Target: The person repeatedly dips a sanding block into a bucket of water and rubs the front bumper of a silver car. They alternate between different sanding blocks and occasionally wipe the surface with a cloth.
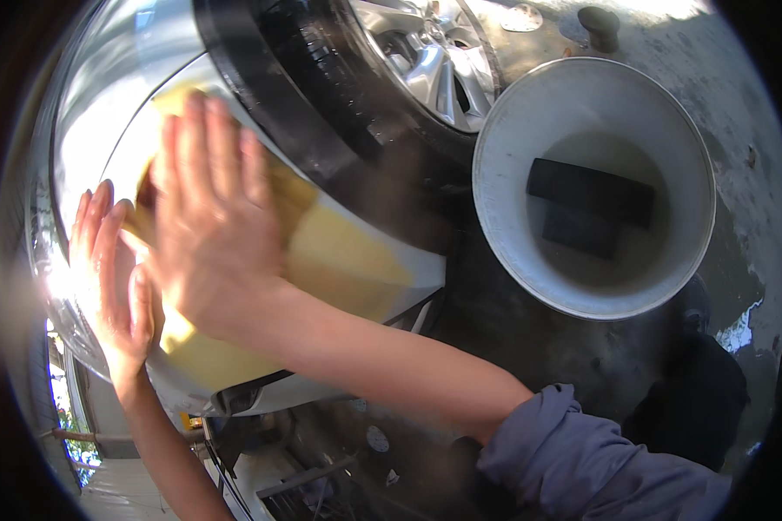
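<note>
My right hand (pixel 218 202), blurred, lies flat with fingers apart over a yellow filler patch (pixel 345 254) on a silver car's body panel (pixel 423 270). Whether anything thin lies beneath its palm is hidden. A dark, brownish area shows at the edge of the fingers. Just left of it, my left hand (pixel 114 280) is spread against the bright, glossy bodywork, its fingers pointing up the picture and nothing seen in it. Both hands look wet. More yellow filler shows below my right wrist and above its fingertips.
A round metal basin (pixel 482 189) of cloudy water holds two dark rectangular blocks (pixel 590 192). Beside it are the wheel arch (pixel 300 104) and an alloy wheel (pixel 440 71). The concrete floor (pixel 736 221) is wet in places. Metal bars (pixel 306 478) lie below the car.
</note>
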The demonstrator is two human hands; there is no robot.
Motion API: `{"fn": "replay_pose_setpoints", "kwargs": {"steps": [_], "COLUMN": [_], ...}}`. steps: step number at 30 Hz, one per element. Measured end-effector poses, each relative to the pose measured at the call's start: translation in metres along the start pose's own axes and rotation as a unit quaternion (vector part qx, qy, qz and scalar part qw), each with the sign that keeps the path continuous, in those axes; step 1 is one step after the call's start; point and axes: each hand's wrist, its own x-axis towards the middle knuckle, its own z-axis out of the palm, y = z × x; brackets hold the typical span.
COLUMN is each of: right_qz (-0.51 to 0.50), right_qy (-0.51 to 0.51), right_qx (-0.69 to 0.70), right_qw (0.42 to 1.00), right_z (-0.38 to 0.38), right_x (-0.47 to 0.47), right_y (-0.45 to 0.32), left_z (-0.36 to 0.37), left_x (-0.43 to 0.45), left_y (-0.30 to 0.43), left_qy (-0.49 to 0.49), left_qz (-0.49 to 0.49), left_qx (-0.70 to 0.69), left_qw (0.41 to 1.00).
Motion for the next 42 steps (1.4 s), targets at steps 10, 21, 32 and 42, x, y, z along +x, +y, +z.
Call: {"fn": "replay_pose_setpoints", "kwargs": {"steps": [10,21,32,42], "right_qz": [-0.032,-0.02,0.181,0.215], "right_qy": [-0.085,-0.177,0.344,0.343], "right_qx": [-0.012,0.062,0.188,0.273], "right_qw": [0.996,0.982,0.902,0.873], "right_z": [-0.027,-0.1,-0.333,-0.366], "right_x": [-0.132,-0.195,0.02,0.046], "right_y": [0.083,0.17,0.133,0.138], "left_z": [0.012,0.029,0.263,0.293], "left_x": [-0.019,-0.004,0.238,0.259], "left_y": [-0.025,0.064,0.531,0.546], "left_qy": [-0.001,0.103,-0.269,-0.38], "left_qz": [-0.018,-0.192,0.131,-0.085], "left_qx": [-0.09,-0.109,-0.637,-0.889], "left_qw": [0.996,0.97,0.71,0.24]}}
